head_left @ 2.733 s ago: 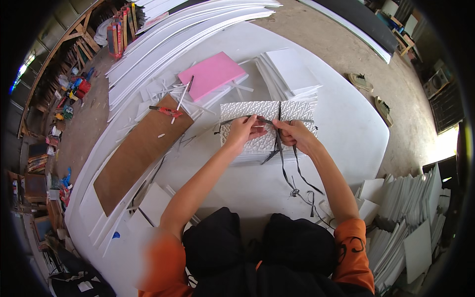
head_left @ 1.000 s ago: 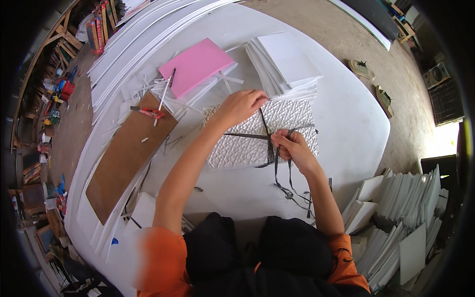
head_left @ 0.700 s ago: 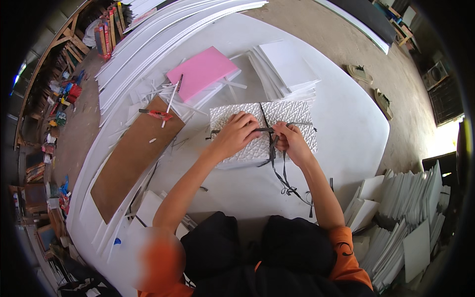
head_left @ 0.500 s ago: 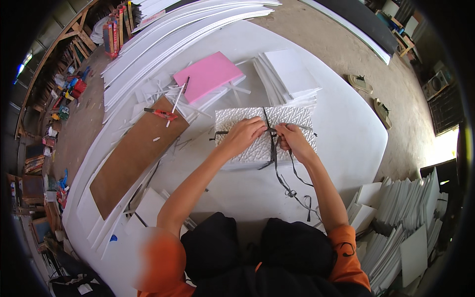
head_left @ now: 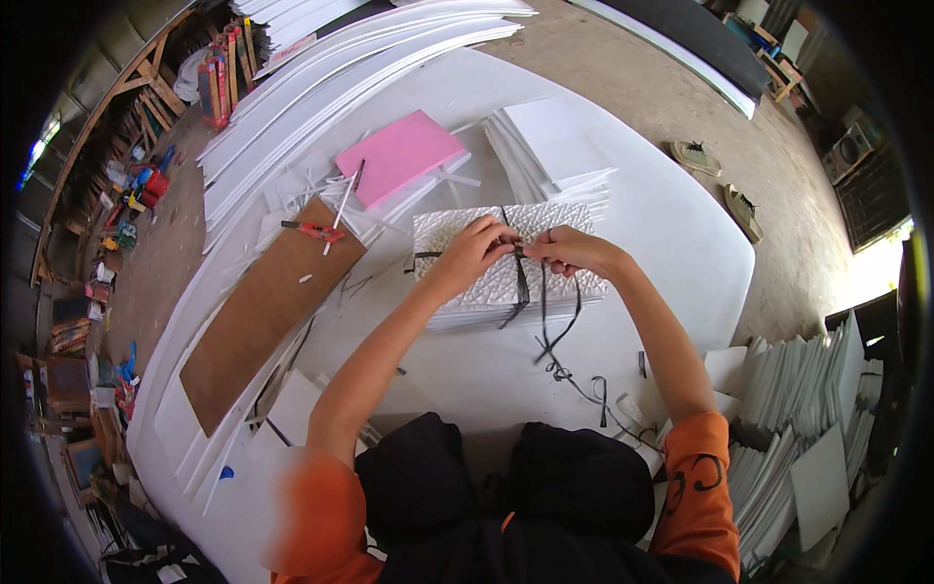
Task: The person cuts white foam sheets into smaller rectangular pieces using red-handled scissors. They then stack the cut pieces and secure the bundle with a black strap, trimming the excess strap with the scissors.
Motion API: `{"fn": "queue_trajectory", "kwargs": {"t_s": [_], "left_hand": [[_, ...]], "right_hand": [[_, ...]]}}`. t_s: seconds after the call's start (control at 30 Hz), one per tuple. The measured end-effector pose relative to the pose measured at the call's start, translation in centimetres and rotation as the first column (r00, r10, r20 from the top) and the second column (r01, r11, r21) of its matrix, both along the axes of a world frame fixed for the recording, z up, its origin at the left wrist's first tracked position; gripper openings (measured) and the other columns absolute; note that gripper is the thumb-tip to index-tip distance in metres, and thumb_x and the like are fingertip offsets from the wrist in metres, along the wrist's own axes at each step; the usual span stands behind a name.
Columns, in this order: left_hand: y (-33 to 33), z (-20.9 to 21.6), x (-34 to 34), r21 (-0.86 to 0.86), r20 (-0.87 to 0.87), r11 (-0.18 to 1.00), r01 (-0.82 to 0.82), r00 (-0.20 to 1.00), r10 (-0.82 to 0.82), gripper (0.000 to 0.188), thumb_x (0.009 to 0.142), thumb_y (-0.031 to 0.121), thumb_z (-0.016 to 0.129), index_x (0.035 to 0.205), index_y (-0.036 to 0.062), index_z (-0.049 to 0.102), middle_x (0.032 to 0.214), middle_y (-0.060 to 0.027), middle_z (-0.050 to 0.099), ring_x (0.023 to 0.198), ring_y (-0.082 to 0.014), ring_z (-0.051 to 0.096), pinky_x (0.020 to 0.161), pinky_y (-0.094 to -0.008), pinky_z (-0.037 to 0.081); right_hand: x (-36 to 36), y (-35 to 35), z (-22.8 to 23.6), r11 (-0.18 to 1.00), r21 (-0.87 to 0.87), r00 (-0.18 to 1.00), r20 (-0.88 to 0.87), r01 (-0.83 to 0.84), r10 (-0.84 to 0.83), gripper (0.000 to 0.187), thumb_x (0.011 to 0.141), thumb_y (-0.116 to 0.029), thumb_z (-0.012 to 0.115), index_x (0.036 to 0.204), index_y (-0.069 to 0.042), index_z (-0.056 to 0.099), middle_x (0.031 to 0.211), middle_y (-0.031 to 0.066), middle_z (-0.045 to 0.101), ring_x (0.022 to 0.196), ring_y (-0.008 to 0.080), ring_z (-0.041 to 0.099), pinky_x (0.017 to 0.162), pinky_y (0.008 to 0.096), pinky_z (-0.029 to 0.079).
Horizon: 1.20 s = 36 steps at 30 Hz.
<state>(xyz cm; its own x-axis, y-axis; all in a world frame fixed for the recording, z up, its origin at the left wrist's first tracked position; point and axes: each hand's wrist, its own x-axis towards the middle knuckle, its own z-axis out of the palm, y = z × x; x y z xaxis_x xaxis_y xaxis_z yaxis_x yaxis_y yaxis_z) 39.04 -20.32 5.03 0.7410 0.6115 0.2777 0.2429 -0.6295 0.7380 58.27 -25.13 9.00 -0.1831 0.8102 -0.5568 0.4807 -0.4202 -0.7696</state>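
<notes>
A stack of white sheets with a bumpy, textured top (head_left: 443,229) lies in front of me, with a black strap (head_left: 523,284) crossing it both ways. Where the straps meet near the stack's middle, my left hand (head_left: 479,251) pinches the strap with its fingertips. Close beside it on the right, my right hand (head_left: 569,250) also grips the strap between thumb and fingers. The strap's loose tail (head_left: 547,336) hangs over the near side of the stack and trails, curled, toward my right knee. Any knot is partly hidden under my fingers.
Left of the stack lies a brown board (head_left: 272,316) with a red cutter (head_left: 316,231) on it. Beyond are a pink sheet (head_left: 401,156) among white offcuts and a white sheet stack (head_left: 555,141). Several white panels (head_left: 812,389) stand at the right; shoes (head_left: 696,158) sit on the floor.
My right hand has turned flatter and its elbow has swung outward to the right. Both hands still work close together at the strap crossing. The view has shifted slightly.
</notes>
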Motion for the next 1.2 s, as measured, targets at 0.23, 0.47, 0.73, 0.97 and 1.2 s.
{"fn": "queue_trajectory", "kwargs": {"t_s": [0.23, 0.47, 0.73, 0.97, 1.2], "left_hand": [[-0.9, 0.2, 1.6, 0.339, -0.074, 0.937, 0.089, 0.995, -0.068, 0.036, 0.084, 0.019, 0.051, 0.117, 0.0099, 0.042, 0.109, -0.0077, 0.046, 0.1, -0.0253, 0.046, 0.088, -0.0369, 0.034], [-0.6, 0.9, -0.8, 0.324, -0.106, 0.939, -0.112, 0.982, 0.154, 0.036, 0.08, 0.017, 0.054, 0.115, 0.0095, 0.046, 0.113, -0.0063, 0.045, 0.104, -0.0252, 0.041, 0.092, -0.0361, 0.028], [-2.3, 1.5, -8.0, 0.071, 0.181, 0.916, -0.394, 0.909, 0.376, 0.036, 0.083, 0.016, 0.052, 0.118, 0.0068, 0.044, 0.115, -0.0106, 0.044, 0.112, -0.026, 0.039, 0.096, -0.0349, 0.028], [-3.8, -0.1, -21.5, -0.41, 0.362, 0.636, -0.654, 0.523, 0.772, 0.029, 0.088, 0.017, 0.047, 0.113, 0.0031, 0.045, 0.118, -0.0084, 0.047, 0.11, -0.0168, 0.043, 0.094, -0.0289, 0.031], [-0.1, -5.2, -31.2, -0.487, 0.303, 0.415, -0.769, 0.297, 0.906, 0.027, 0.087, 0.016, 0.048, 0.11, 0.0029, 0.047, 0.112, -0.0083, 0.051, 0.104, -0.0162, 0.047, 0.091, -0.0273, 0.034]], "right_hand": [[0.9, 1.7, 1.2, 0.916, -0.095, 0.823, 0.409, -0.39, 0.393, 0.032, 0.068, -0.034, 0.065, 0.068, -0.002, 0.06, 0.062, 0.0077, 0.059, 0.065, 0.0144, 0.058, 0.052, 0.0261, 0.045], [-1.3, 2.2, 3.4, 0.812, 0.016, 0.198, 0.972, -0.583, 0.123, 0.028, 0.065, -0.024, 0.066, 0.088, -0.008, 0.064, 0.08, 0.0062, 0.063, 0.075, 0.0248, 0.061, 0.066, 0.0443, 0.046], [-5.4, 1.0, 5.2, 0.546, 0.515, 0.358, 0.856, -0.661, -0.373, 0.024, 0.073, -0.031, 0.063, 0.076, -0.007, 0.061, 0.075, 0.0067, 0.061, 0.071, 0.0219, 0.06, 0.06, 0.0352, 0.048], [-16.1, 4.8, 5.5, 0.604, 0.658, 0.858, 0.505, -0.451, 0.09, 0.026, 0.079, -0.026, 0.055, 0.077, 0.0, 0.058, 0.078, 0.0123, 0.06, 0.073, 0.029, 0.058, 0.063, 0.0375, 0.046], [-27.6, 13.3, -3.9, 0.637, 0.36, 0.69, 0.606, -0.682, 0.396, 0.027, 0.08, -0.022, 0.055, 0.083, 0.004, 0.058, 0.087, 0.0213, 0.058, 0.085, 0.0344, 0.057, 0.075, 0.0424, 0.046]]}}
